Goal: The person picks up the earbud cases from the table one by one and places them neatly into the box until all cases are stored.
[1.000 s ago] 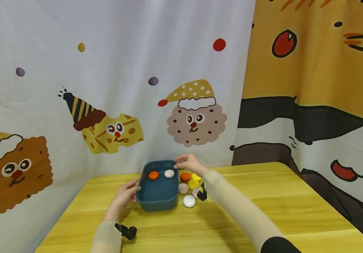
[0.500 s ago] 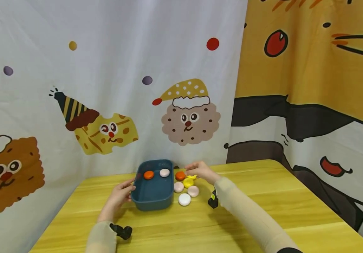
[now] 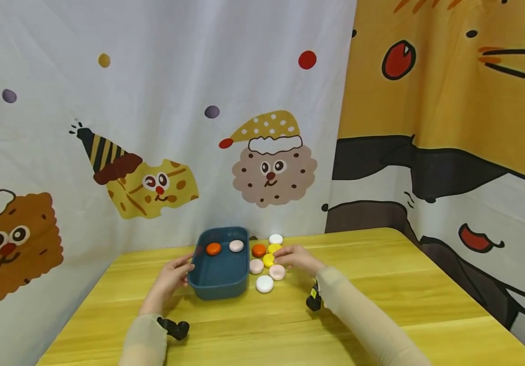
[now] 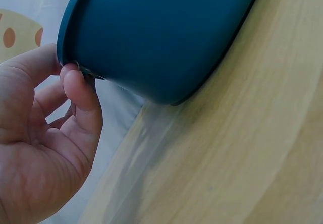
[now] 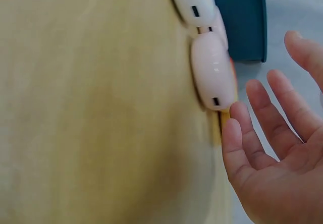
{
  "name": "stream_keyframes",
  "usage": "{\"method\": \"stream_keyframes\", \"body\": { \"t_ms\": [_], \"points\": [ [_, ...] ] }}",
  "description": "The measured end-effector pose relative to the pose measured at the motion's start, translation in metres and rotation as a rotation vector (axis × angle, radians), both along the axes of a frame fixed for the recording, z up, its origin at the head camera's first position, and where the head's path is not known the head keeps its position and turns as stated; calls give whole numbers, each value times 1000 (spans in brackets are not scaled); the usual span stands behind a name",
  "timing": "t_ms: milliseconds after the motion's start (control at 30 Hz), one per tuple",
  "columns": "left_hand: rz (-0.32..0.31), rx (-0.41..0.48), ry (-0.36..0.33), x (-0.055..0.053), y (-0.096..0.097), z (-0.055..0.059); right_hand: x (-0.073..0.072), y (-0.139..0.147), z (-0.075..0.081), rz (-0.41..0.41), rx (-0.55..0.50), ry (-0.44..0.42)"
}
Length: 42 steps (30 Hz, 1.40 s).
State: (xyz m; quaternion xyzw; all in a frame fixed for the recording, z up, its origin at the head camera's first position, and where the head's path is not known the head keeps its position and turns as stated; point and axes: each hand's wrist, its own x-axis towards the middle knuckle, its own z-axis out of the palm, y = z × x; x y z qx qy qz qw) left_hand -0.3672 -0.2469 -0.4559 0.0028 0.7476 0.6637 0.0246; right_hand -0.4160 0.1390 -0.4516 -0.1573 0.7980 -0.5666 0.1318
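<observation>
My left hand [image 3: 172, 278] holds the left rim of a dark blue rectangular bin [image 3: 221, 291]. In the left wrist view, thumb and fingers pinch the edge of that bin [image 4: 151, 37]. An orange disc [image 3: 214, 248] and a pale pink disc [image 3: 236, 246] lie inside. Over the loose discs right of the bin hovers my right hand [image 3: 301, 260], its fingers extended beside a yellow disc [image 3: 268, 261]. In the right wrist view the right hand [image 5: 282, 133] holds nothing, fingertips close to a glossy pink disc [image 5: 213, 72] with a small black slot.
Beside the bin lie an orange disc [image 3: 258, 250], pink discs [image 3: 277, 272], a white disc [image 3: 264, 283] in front and another white disc [image 3: 276, 239] at the back. The yellow wooden table [image 3: 225, 335] meets a printed curtain [image 3: 175, 66] behind.
My right hand has moved from the bin's right rim rightward and down to the yellow discs. A white disc at the back has come into view. The left hand stays on the bin.
</observation>
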Motion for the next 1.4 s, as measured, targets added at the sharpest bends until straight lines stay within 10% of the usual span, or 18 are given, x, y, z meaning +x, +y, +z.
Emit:
{"method": "stream_keyframes", "body": {
  "t_ms": [600, 1400],
  "points": [
    [22, 16, 13, 1, 2, 1, 0, 2, -12, -44, -26, -75],
    [17, 5, 11, 1, 3, 1, -2, 4, -23, 115, 21, -30]
  ]
}}
